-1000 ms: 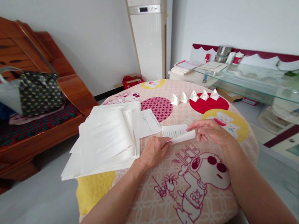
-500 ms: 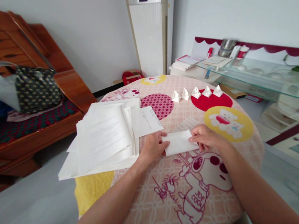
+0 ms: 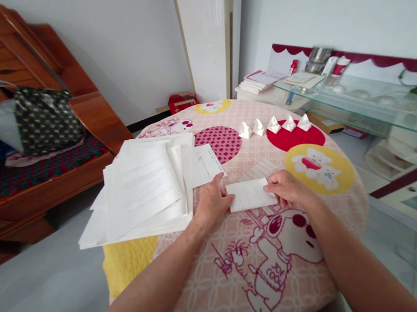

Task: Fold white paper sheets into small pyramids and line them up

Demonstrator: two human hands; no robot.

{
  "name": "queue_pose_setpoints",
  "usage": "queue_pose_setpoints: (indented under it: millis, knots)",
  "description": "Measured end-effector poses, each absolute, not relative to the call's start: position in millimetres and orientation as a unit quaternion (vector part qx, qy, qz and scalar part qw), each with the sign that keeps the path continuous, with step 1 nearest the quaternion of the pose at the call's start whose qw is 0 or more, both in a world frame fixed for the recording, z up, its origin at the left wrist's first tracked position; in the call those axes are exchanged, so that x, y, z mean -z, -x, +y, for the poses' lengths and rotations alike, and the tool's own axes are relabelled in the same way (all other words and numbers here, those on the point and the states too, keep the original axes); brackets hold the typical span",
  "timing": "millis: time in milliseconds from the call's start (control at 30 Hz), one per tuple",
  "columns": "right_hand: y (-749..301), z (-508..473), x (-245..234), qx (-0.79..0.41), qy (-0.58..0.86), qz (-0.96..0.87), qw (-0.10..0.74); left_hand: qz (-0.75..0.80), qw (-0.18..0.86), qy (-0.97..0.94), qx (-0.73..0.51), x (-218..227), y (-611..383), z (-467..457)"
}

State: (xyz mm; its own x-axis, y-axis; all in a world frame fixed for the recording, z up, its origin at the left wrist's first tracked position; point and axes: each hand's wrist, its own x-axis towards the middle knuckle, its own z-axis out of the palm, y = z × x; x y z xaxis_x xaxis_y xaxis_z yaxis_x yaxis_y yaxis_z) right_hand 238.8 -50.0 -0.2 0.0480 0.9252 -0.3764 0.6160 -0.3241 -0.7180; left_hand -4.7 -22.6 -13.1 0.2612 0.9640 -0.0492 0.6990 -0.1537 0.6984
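Note:
A small folded sheet of white paper lies flat in front of me, its long side running left to right. My left hand holds its left edge, thumb on top and index finger stretched out past the upper corner. At the opposite edge my right hand pinches the paper between thumb and curled fingers. Several small folded white paper shapes with pointed tops stand in a row farther back. Left of my hands lies a stack of printed paper, with a smaller printed piece at its right side.
A patterned cloth covers the round table. To the right stands a glass-topped cabinet with containers and papers on it. A wooden bench holding a dotted bag is at the left. A tall white appliance stands behind.
My left index finger has lifted away from the paper's upper left corner and straightened. The right hand keeps its pinch, and the view has shifted slightly.

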Motion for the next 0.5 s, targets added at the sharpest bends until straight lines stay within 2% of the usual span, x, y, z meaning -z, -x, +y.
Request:
queue_pose_setpoints:
  millis: [267,500]
  knots:
    - [-236.5,-50.0,-2.1,-0.416,0.720,-0.519,0.199,0.584,0.295,-0.730,-0.196,12.4,3.4,-22.1]
    - [-235.0,-49.2,-3.1,-0.398,0.733,-0.530,0.156,0.591,0.299,-0.721,-0.204,12.4,2.4,-23.6]
